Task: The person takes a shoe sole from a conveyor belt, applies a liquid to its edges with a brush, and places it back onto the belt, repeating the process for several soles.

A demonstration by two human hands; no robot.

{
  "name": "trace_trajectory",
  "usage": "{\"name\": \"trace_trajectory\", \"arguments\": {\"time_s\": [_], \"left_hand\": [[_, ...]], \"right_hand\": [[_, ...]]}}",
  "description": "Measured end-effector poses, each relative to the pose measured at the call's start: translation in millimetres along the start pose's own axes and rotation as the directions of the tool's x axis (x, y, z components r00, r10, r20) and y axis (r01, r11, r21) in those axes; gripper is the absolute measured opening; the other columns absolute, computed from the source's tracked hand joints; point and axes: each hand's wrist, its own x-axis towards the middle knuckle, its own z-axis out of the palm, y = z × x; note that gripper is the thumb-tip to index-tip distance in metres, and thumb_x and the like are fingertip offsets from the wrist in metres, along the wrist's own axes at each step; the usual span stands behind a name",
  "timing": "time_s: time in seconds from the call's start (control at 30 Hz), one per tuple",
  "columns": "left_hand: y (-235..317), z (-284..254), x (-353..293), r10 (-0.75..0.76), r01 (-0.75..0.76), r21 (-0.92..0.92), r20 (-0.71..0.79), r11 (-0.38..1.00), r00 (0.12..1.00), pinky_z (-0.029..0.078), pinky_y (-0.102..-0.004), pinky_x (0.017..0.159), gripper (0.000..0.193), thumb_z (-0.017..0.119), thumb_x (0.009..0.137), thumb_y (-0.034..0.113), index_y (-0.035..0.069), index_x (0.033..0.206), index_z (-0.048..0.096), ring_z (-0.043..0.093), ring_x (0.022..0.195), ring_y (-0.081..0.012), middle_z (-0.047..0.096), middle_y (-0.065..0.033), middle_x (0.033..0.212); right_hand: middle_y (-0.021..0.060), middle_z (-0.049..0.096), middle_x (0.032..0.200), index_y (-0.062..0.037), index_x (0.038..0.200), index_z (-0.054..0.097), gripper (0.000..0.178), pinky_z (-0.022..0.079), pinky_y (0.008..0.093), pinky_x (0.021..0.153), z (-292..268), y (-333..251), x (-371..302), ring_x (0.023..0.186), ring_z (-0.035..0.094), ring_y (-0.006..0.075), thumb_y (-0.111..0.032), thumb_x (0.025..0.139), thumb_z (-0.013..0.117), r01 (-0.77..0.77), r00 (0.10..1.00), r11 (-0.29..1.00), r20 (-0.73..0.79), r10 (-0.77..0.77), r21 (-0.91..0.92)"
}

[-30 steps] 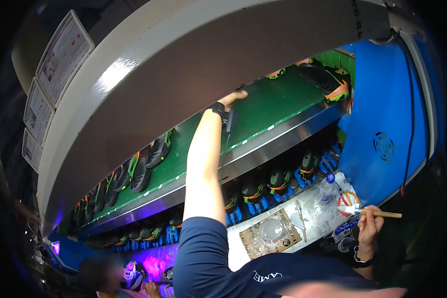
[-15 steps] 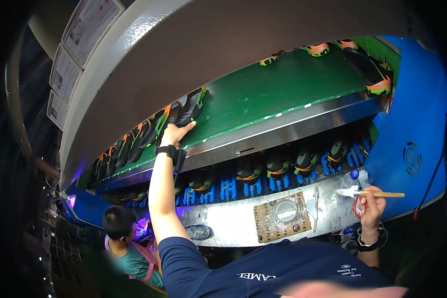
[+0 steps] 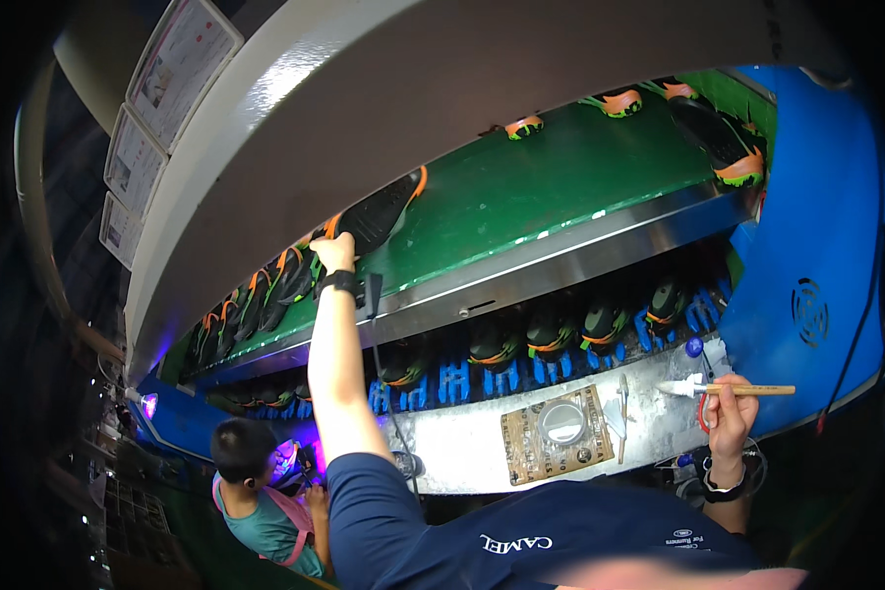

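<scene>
My left hand (image 3: pixel 335 253) reaches up to the green conveyor belt (image 3: pixel 501 202), its fingers closed on the near end of a black shoe sole (image 3: pixel 379 214) with an orange edge. The sole lies slanted, its far end up and to the right. Left of that hand is a row of similar black, orange and green soles (image 3: pixel 256 300) on the belt. My right hand (image 3: pixel 730 423) grips the wooden handle of a brush (image 3: pixel 757 389) with whitish bristles, above the right end of the metal ledge (image 3: pixel 462 433).
On the ledge, a round metal-rimmed dish (image 3: pixel 562 422) sits on brown printed paper (image 3: pixel 517 454). Shoes on blue holders (image 3: pixel 551 339) line the lower level. More soles (image 3: pixel 723 143) lie at the belt's right end. A hood (image 3: pixel 442 108) overhangs; another person (image 3: pixel 256 501) works at left.
My left hand has shifted slightly left, and the sole in it now shows its broad black face. The right hand with the brush stays nearly in place.
</scene>
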Motion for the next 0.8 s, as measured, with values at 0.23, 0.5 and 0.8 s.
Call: {"name": "trace_trajectory", "arguments": {"time_s": [0.23,0.5,0.8], "left_hand": [[38.3,-98.0,-99.6,0.397,-0.858,0.179,0.829,0.481,0.395,0.039,-0.0365,0.082,0.062,0.07,0.055,0.024,0.003,0.108,0.045,0.047,0.096,-0.0325,0.048,-0.0215,0.101],[103.4,2.6,-84.7,-0.06,-0.698,0.473,0.847,0.538,0.528,0.039,-0.0359,0.083,0.087,0.067,0.051,0.056,-0.008,0.105,0.048,0.049,0.099,-0.031,0.047,-0.0246,0.109],[106.5,-6.8,-76.6,-0.169,-0.441,0.33,0.915,0.834,0.366,0.039,-0.0317,0.076,0.08,0.058,0.06,0.058,-0.002,0.111,0.046,0.044,0.097,-0.022,0.048,-0.0161,0.107]], "right_hand": [[0.0043,0.047,0.058,0.0013,0.087,0.049,0.015,0.028,0.0152,0.037,6.4,5.9,11.9,0.041,0.035,0.0046,-0.012,0.081,0.05,-0.076,0.997,0.997,0.022,0.075,0.035],[0.0045,0.047,0.058,0.002,0.088,0.049,0.015,0.027,0.015,0.037,12.8,4.0,2.4,0.041,0.035,0.0044,-0.011,0.081,0.048,-0.014,0.999,0.998,0.032,0.013,0.053],[0.0021,0.048,0.059,0.0022,0.089,0.051,0.012,0.028,0.0155,0.039,14.2,46.6,-33.7,0.044,0.037,0.0032,-0.006,0.08,0.05,-0.209,0.962,0.969,0.152,0.228,-0.131]]}}
